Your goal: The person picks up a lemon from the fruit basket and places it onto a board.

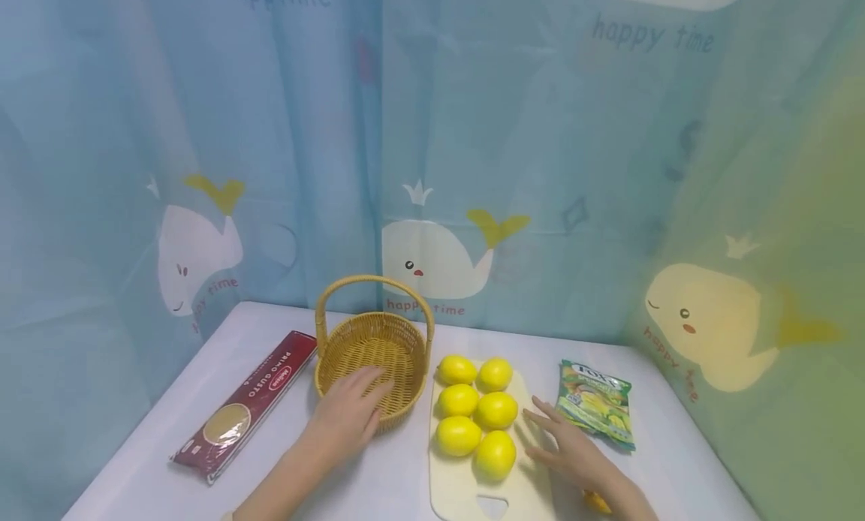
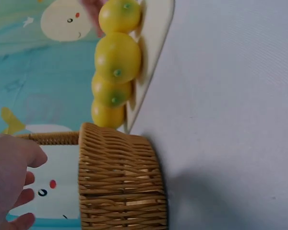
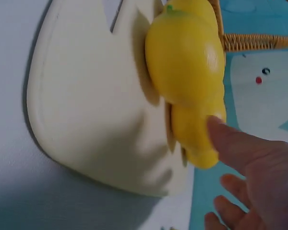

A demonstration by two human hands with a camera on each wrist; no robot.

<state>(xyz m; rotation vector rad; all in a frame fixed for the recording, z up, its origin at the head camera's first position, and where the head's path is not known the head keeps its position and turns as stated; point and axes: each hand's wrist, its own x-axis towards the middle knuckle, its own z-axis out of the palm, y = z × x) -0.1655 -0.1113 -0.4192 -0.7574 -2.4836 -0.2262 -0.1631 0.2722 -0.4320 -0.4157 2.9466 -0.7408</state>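
Observation:
My left hand hovers over the near side of a round wicker basket, its fingers relaxed and holding nothing. The basket has a tall arched handle, and its woven bottom shows bare. To its right, several yellow lemons lie in two columns on a cream cutting board. My right hand is spread at the right side of the board, fingertips close to the lemons. In the right wrist view its thumb overlaps a lemon, and nothing is held.
A dark red spaghetti packet lies slanted left of the basket. A green candy bag lies right of the board, beyond my right hand. Partly hidden under my right wrist is a small orange-yellow thing. A whale-print curtain rises behind the white table.

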